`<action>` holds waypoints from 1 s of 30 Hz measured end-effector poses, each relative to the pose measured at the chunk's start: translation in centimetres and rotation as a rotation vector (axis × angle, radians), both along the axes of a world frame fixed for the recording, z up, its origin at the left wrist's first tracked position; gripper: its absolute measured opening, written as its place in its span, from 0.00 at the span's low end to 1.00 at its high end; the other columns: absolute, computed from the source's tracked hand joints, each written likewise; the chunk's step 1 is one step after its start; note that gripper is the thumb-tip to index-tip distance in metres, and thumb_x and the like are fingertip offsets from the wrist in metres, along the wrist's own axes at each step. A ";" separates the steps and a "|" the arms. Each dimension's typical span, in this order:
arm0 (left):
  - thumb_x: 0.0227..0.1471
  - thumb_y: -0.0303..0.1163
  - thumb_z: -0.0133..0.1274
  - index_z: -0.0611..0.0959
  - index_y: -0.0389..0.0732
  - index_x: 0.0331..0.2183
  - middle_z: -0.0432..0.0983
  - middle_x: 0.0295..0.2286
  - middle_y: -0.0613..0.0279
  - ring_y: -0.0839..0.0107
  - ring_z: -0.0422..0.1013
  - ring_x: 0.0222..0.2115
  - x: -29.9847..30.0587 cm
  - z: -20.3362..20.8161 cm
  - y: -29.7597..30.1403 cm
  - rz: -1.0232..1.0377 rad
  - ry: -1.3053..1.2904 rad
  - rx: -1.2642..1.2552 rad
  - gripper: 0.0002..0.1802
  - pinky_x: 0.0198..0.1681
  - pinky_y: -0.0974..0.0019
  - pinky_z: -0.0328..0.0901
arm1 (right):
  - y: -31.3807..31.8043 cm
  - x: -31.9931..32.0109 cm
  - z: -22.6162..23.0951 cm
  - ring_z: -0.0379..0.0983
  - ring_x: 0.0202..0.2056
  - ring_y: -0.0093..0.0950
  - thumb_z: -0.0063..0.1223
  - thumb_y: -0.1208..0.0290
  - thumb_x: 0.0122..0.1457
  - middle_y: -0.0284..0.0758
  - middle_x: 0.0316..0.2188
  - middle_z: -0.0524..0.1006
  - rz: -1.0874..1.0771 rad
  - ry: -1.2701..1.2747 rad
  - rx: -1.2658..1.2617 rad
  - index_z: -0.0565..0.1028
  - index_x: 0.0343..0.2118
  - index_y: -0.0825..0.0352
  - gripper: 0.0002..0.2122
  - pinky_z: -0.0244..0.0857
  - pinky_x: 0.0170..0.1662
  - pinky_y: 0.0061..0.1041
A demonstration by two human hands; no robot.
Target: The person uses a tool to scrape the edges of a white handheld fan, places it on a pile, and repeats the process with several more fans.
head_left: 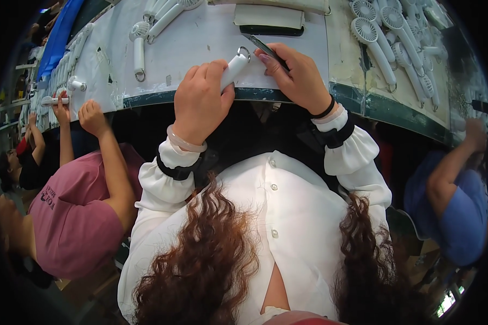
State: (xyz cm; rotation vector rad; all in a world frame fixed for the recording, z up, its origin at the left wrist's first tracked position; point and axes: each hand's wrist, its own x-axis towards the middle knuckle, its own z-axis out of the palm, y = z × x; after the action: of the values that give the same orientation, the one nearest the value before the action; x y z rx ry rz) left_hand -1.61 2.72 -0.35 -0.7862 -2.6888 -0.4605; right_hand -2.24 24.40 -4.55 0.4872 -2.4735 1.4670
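Note:
My left hand [201,97] is closed around a white handheld fan [234,70] at the table's near edge. Its handle points up and right, with a metal ring [244,52] at the end; the fan's head is hidden by my fingers. A slim dark tool with a narrow tip [273,53] is gripped in my right hand [299,77], just right of the ring and apart from it. The tool points up and left; whether it is a knife or tweezers I cannot tell. Beyond it lies a dark flat case [271,30] with a pale top.
Several white fans [139,49] lie at the far left, and a pile of fans [382,43] covers the right side. A co-worker in pink [87,216] handles a fan at left. Another person in blue [450,206] sits at right. The table's dark edge [152,98] runs before me.

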 end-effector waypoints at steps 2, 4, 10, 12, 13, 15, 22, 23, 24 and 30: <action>0.44 0.29 0.62 0.78 0.41 0.42 0.76 0.32 0.58 0.57 0.74 0.33 0.4 0.2 0.3 0.006 0.006 -0.020 0.20 0.35 0.58 0.69 | 0.0 0.0 0.0 0.76 0.26 0.28 0.53 0.69 0.64 0.37 0.28 0.79 -0.037 0.059 0.040 0.76 0.48 0.65 0.11 0.68 0.30 0.22; 0.44 0.28 0.63 0.79 0.43 0.44 0.76 0.32 0.60 0.59 0.74 0.32 0.9 0.4 0.4 0.024 0.016 -0.063 0.22 0.34 0.60 0.70 | 0.0 0.1 0.0 0.76 0.27 0.29 0.54 0.69 0.64 0.37 0.29 0.79 -0.055 0.090 0.056 0.76 0.48 0.65 0.12 0.68 0.30 0.23; 0.45 0.30 0.63 0.80 0.45 0.47 0.76 0.33 0.63 0.64 0.74 0.30 1.2 0.3 0.3 0.040 0.036 -0.172 0.24 0.33 0.63 0.69 | -0.1 1.6 -0.1 0.75 0.28 0.34 0.52 0.73 0.63 0.37 0.31 0.80 -0.143 0.218 0.237 0.74 0.53 0.60 0.15 0.69 0.31 0.26; 0.45 0.29 0.63 0.81 0.46 0.47 0.75 0.33 0.64 0.66 0.73 0.30 1.1 0.2 0.3 0.046 0.051 -0.195 0.24 0.32 0.63 0.69 | 0.0 2.0 0.1 0.75 0.28 0.35 0.52 0.74 0.62 0.37 0.32 0.80 -0.149 0.230 0.268 0.74 0.54 0.58 0.17 0.69 0.31 0.27; 0.45 0.29 0.63 0.81 0.46 0.47 0.75 0.33 0.64 0.66 0.73 0.30 1.2 0.1 0.3 0.044 0.050 -0.199 0.24 0.32 0.63 0.69 | 0.0 2.2 0.3 0.75 0.28 0.35 0.51 0.75 0.62 0.37 0.32 0.79 -0.139 0.203 0.309 0.73 0.55 0.56 0.18 0.69 0.31 0.27; 0.44 0.29 0.63 0.82 0.46 0.48 0.75 0.33 0.64 0.66 0.73 0.30 1.6 -0.3 0.5 0.038 0.080 -0.180 0.24 0.32 0.64 0.69 | 0.2 2.6 0.7 0.76 0.29 0.34 0.51 0.76 0.61 0.36 0.32 0.79 -0.113 0.146 0.392 0.71 0.58 0.52 0.21 0.69 0.31 0.28; 0.45 0.27 0.62 0.82 0.47 0.48 0.75 0.33 0.64 0.66 0.73 0.30 1.9 -0.3 0.4 0.042 0.090 -0.152 0.24 0.32 0.64 0.69 | 0.5 2.8 1.2 0.77 0.30 0.34 0.51 0.77 0.61 0.36 0.32 0.79 -0.075 0.076 0.406 0.70 0.58 0.52 0.22 0.70 0.31 0.28; 0.45 0.26 0.62 0.82 0.47 0.48 0.74 0.33 0.64 0.66 0.73 0.30 1.9 -0.2 0.4 0.047 0.073 -0.148 0.24 0.32 0.64 0.69 | 0.3 2.7 1.2 0.77 0.31 0.34 0.50 0.78 0.61 0.37 0.33 0.80 -0.076 0.081 0.358 0.71 0.58 0.53 0.22 0.70 0.31 0.28; 0.45 0.26 0.61 0.83 0.48 0.47 0.74 0.33 0.64 0.66 0.73 0.30 1.9 -0.1 0.4 0.051 0.057 -0.144 0.24 0.32 0.64 0.69 | 0.1 2.4 0.9 0.77 0.31 0.34 0.50 0.78 0.61 0.37 0.33 0.80 -0.076 0.079 0.357 0.71 0.58 0.53 0.22 0.70 0.31 0.28; 0.45 0.26 0.61 0.83 0.49 0.48 0.74 0.33 0.64 0.65 0.73 0.30 2.0 -0.2 0.4 0.013 0.032 -0.110 0.24 0.31 0.64 0.68 | -1.8 0.3 -0.1 0.78 0.31 0.36 0.49 0.79 0.61 0.38 0.33 0.80 -0.060 0.140 0.019 0.72 0.55 0.60 0.19 0.71 0.34 0.28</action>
State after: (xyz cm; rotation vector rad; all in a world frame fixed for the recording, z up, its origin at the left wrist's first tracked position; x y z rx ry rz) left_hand 0.41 3.10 -0.57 -0.7978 -2.7071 -0.2965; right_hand -1.98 22.61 -4.69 0.4970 -2.3738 1.3402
